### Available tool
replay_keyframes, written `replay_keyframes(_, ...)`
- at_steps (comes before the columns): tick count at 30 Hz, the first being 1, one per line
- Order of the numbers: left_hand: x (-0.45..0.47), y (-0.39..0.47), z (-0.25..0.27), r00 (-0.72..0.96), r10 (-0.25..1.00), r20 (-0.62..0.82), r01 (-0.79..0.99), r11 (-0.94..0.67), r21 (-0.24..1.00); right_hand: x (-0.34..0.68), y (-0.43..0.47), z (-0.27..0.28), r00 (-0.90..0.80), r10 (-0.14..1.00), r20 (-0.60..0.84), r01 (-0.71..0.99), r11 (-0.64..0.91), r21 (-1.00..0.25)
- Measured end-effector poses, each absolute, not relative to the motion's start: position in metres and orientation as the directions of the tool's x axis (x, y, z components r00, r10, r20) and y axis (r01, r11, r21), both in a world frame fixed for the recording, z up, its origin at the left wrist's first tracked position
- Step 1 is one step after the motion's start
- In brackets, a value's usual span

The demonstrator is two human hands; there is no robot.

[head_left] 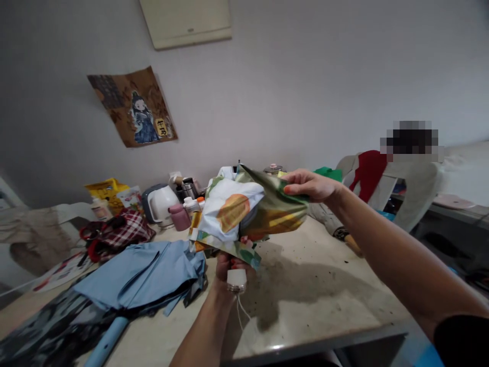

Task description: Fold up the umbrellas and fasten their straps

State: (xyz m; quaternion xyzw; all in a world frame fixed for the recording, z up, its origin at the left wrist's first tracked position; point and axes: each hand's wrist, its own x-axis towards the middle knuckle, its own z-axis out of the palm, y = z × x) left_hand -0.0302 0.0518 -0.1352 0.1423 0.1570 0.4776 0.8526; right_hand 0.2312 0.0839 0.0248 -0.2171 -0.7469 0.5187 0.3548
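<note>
A folding umbrella (233,206) with a loose, bunched canopy is held up above the table. Its fabric is white, green and yellow-orange with a printed pattern. My left hand (228,266) is closed around its lower end, partly hidden under the hanging cloth. Below that hand show a white handle end (237,279) and a thin white cord loop. My right hand (311,185) pinches the edge of a green-gold canopy panel, stretched out to the right. On the table to the left, a light blue umbrella (148,272) lies with its fabric loose.
Behind stand a white kettle (162,204), a pink cup (179,216) and several bottles. A yellow bag (107,191) and a red checked cloth item (130,228) are at left. The pale table (305,306) has small dark specks. A person sits at right beyond a chair (412,193).
</note>
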Motion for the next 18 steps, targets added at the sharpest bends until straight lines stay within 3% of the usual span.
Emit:
replay_keyframes(2, -0.031, 0.052, -0.135, 0.471, 0.878, -0.081, -0.781, 0.458, 0.425, 0.247, 0.09, 0.033, -0.443, 0.772, 0.456, -0.147, 0.439, -0.886)
replay_keyframes(4, -0.032, 0.051, -0.135, 0.395, 0.919, -0.018, -0.825, 0.363, 0.434, 0.261, 0.102, 0.031, -0.124, 0.798, 0.59, -0.301, 0.537, -0.789)
replay_keyframes(6, -0.031, 0.05, -0.135, 0.294, 0.955, 0.037, -0.874, 0.253, 0.415, 0.263, 0.114, 0.016, 0.062, 0.821, 0.568, -0.367, 0.548, -0.752)
replay_keyframes(10, -0.029, 0.05, -0.134, 0.213, 0.975, 0.062, -0.892, 0.168, 0.421, 0.229, 0.126, -0.047, -0.241, 0.939, 0.245, -0.148, 0.214, -0.966)
replay_keyframes(14, -0.029, 0.052, -0.133, 0.148, 0.988, 0.052, -0.864, 0.103, 0.493, 0.192, 0.124, -0.09, -0.542, 0.784, 0.301, -0.285, 0.165, -0.944)
replay_keyframes(18, -0.033, 0.056, -0.137, 0.107, 0.992, 0.07, -0.846, 0.054, 0.53, 0.195, 0.123, -0.087, -0.65, 0.714, 0.259, -0.315, 0.057, -0.947)
